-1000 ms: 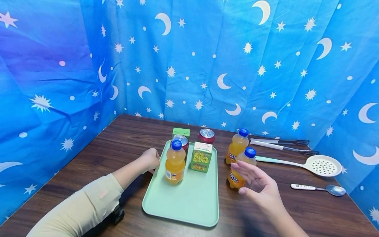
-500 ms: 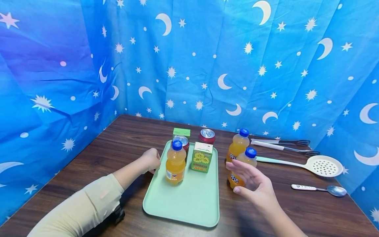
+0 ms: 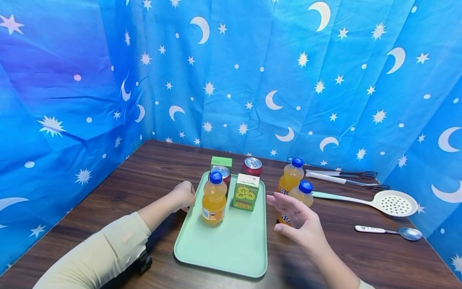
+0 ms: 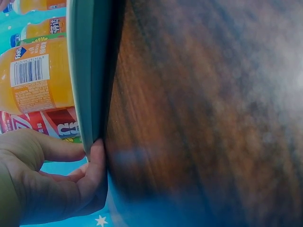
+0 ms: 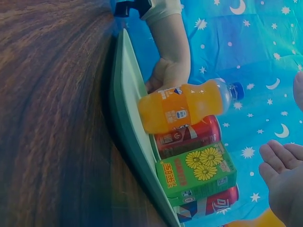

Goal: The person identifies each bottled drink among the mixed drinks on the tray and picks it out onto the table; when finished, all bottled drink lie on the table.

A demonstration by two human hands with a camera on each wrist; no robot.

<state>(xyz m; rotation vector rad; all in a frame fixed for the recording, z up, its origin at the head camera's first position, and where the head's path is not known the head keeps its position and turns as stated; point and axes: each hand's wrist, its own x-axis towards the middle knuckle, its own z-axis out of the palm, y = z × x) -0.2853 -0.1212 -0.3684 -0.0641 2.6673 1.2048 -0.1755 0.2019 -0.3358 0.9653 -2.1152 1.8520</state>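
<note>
We see the mint-green tray [image 3: 231,245] lying on the dark wooden desk [image 3: 364,261], between a person's two hands. Our left hand [image 3: 184,195] grasps its left rim; in the left wrist view we make out the thumb and a finger pinching the edge. Our right hand [image 3: 301,218] is released, its thumb apart from loosely bent fingers, just beside the tray's right edge; whether the fingertips touch that edge we cannot tell. On the tray we find an upright orange bottle [image 3: 213,202] with a blue cap, a red can [image 5: 189,137] just behind it, and a green carton [image 3: 246,196] with yellow flowers to the right. Behind these we see a second can [image 3: 252,165] and a second carton [image 3: 221,161], their bases hidden, so we cannot say whether the tray carries them. Right of the tray stand two more capped drinks: the near bottle [image 3: 302,195], partly covered by our right hand, and the far bottle [image 3: 290,178] beyond it. Farther right we have two utensils [image 3: 326,176], a skimmer [image 3: 391,202] and a spoon [image 3: 409,233]. A cream sleeve [image 3: 104,249] covers part of our left arm, and a blue cloth [image 3: 238,48] with moons and stars hangs around the desk.
</note>
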